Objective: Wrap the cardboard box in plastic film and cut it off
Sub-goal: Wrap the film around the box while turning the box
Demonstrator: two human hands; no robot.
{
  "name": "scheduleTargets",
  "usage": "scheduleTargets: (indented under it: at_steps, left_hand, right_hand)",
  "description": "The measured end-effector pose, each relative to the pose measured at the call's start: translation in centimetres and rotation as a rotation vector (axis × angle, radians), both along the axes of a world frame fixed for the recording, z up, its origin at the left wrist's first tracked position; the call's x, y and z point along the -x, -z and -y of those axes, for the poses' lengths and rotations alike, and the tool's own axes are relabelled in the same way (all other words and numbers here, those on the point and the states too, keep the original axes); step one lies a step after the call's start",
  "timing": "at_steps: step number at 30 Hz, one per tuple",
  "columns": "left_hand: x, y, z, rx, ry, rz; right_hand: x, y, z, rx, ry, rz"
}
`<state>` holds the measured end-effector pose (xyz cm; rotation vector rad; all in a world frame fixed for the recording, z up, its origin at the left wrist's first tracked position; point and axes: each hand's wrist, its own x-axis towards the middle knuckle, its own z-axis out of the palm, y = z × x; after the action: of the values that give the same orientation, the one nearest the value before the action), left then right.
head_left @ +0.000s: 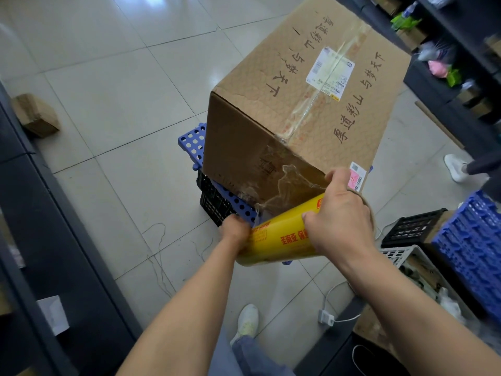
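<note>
A large brown cardboard box with black printed characters and a white label stands on a blue perforated board over a black crate. In front of its near face I hold a yellow roll of plastic film. My left hand grips the roll's left end and my right hand grips its right end. A crumpled sheet of clear film runs from the roll up onto the box's near face.
The blue perforated board sits on a black crate. Blue, black and white crates stand at the right. Dark shelving lines the far right, a dark counter the left. A small cardboard box lies on the tiled floor. Another person's shoe is at the right.
</note>
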<state>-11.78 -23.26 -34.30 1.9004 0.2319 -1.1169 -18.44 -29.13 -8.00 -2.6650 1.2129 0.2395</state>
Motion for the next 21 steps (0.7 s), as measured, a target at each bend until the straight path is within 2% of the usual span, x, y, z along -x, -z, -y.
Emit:
scheduleTargets:
  at_steps: [3, 5, 11, 21]
  left_hand:
    - [-1.0, -3.2, 1.9, 0.231, 0.091, 0.054]
    - [-1.5, -4.2, 2.8, 0.280, 0.152, 0.029]
    - [-2.1, -4.5, 4.1, 0.292, 0.119, -0.040]
    - [-1.3, -5.5, 4.7, 0.276, 0.053, -0.048]
  right_hand:
    - [-0.2, -0.1, 0.1, -0.004, -0.003, 0.002]
    - [-0.2, -0.2, 0.0, 0.001, 0.001, 0.001]
    - [-0.2, -0.3, 0.0, 0.003, -0.024, -0.045]
    - [1.4, -1.2, 0.5, 0.042, 0.002, -0.169]
